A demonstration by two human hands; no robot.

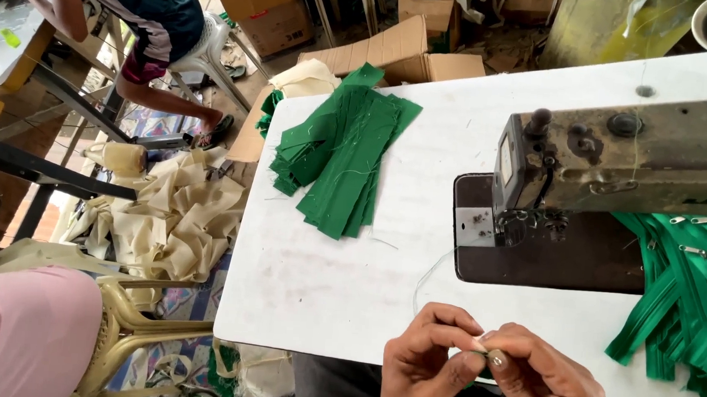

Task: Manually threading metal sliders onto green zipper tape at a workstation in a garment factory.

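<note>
both hands meet at the near edge of the white worktop (323,287), fingertips pinched together over something tiny. the left hand (423,365) curls in with thumb and forefinger closed, and the right hand (545,383) mirrors it, fingers nipped tight at the same spot; what sits between them is too small to make out, though a thin pale thread (431,273) loops up from just above the hands towards the sewing machine (617,166). that machine, worn and grey-brown, stands on the right of the worktop with its needle end over a dark plate (546,251). to its right, a heap of green zippers (691,301) with small metal pulls spills off the edge. further back on the left lies a fanned stack of green fabric strips (344,153), well apart from the hands. off the worktop, cream cloth scraps (177,212) pile up on the floor, a cream plastic chair (129,328) sits near left beside a pink-clad knee (22,329), and another person (144,14) sits on a stool at the top left, with cardboard boxes (395,50) beyond.
</note>
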